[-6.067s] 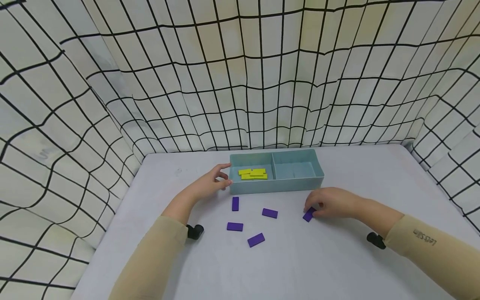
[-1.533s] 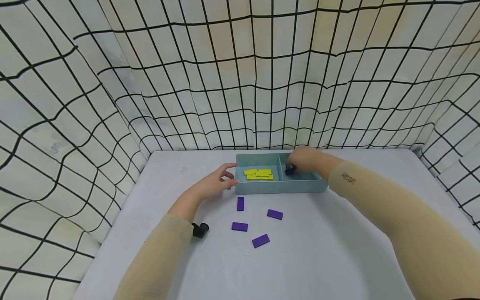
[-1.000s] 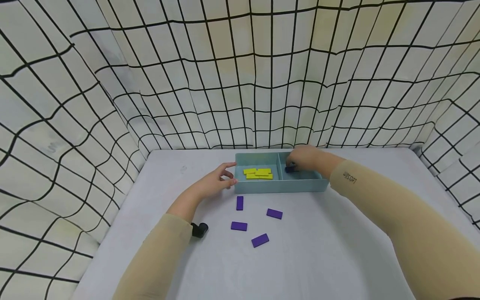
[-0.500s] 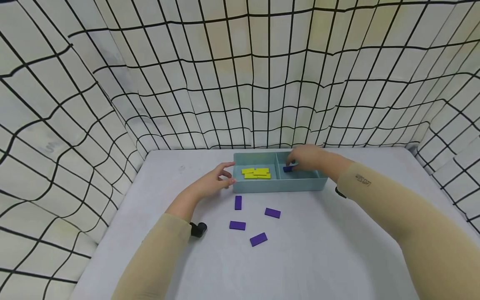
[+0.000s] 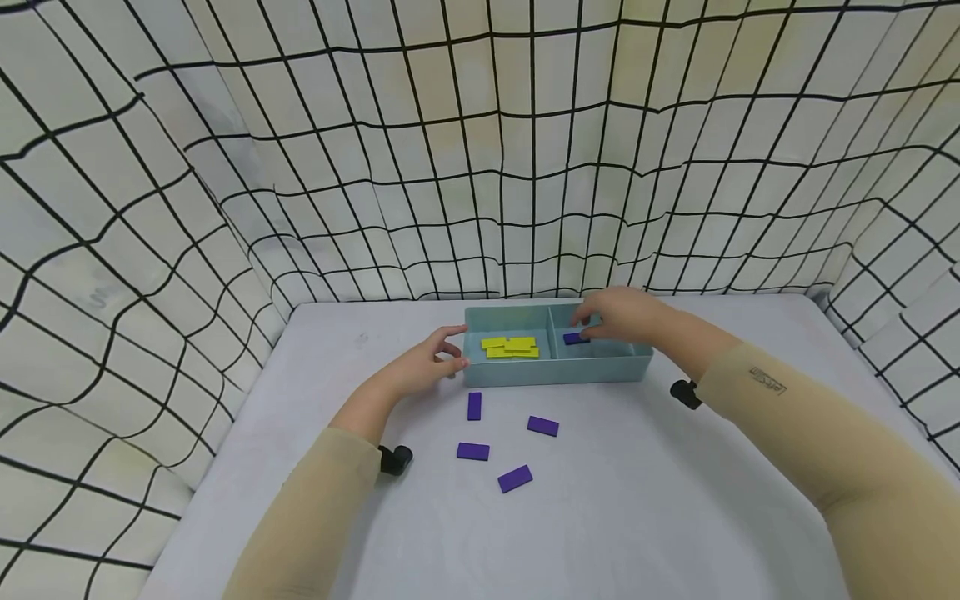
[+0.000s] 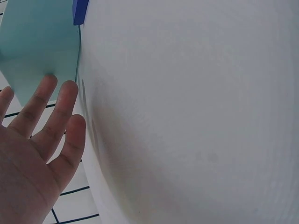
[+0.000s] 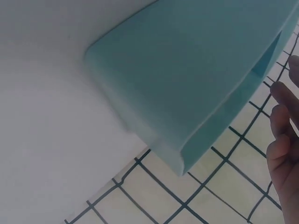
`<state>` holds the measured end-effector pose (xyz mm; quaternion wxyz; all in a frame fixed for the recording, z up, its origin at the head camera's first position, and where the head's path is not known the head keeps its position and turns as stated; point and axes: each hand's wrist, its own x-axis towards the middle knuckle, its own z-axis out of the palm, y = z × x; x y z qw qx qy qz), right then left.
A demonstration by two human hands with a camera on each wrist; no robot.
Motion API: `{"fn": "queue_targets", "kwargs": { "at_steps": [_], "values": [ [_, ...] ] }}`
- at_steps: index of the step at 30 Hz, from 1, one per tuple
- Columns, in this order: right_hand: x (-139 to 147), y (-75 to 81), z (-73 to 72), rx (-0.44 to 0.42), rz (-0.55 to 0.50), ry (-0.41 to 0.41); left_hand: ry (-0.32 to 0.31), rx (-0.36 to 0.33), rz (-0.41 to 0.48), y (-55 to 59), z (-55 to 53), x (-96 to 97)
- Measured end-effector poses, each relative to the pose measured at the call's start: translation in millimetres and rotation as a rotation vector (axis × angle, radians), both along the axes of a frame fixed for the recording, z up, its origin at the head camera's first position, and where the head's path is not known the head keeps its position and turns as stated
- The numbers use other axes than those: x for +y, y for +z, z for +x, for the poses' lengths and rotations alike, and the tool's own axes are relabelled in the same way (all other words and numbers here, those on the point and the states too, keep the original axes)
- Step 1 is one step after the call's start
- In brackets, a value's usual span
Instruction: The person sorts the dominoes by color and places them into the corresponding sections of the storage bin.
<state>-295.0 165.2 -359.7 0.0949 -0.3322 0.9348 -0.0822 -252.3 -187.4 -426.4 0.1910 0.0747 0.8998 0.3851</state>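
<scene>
A pale teal box [image 5: 555, 372] with two compartments stands at the back of the table. Flat yellow blocks [image 5: 512, 351] lie overlapping in its left compartment. One purple block [image 5: 572, 339] lies on the floor of the right compartment. My right hand [image 5: 621, 315] is over that compartment, its fingers parted and loosely bent, the thumb tip at the block's right end. In the right wrist view its fingers [image 7: 281, 119] show beyond the rim, with no block visible among them. My left hand [image 5: 422, 365] rests its spread fingertips [image 6: 48, 81] against the box's left end.
Several more purple blocks lie apart on the white table [image 5: 630, 517] before the box: one upright-lying block [image 5: 475, 406], another [image 5: 543, 426], a third [image 5: 473, 451] and a nearest block [image 5: 515, 478]. Black netting [image 5: 517, 175] over white sheeting surrounds the table.
My right hand picked up a purple block from the table's right side and carried it into the right compartment. Its fingers have since loosened and drawn slightly off the block. The left hand stays put.
</scene>
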Motion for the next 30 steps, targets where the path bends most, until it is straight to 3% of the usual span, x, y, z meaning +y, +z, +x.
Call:
{"fn": "queue_targets", "kwargs": {
  "at_steps": [14,24,30],
  "values": [
    [3,-4.4,35.1,0.078,-0.085,0.068,-0.008,-0.001,-0.005,1.6,-0.5,0.9],
    [-1,-17.2,59.1,0.097,-0.102,0.127,-0.012,0.005,-0.011,0.2,-0.5,2.8],
    [-14,-21.4,69.6,0.066,-0.096,0.171,-0.005,0.010,0.003,1.0,2.1,1.5]
  ]
}}
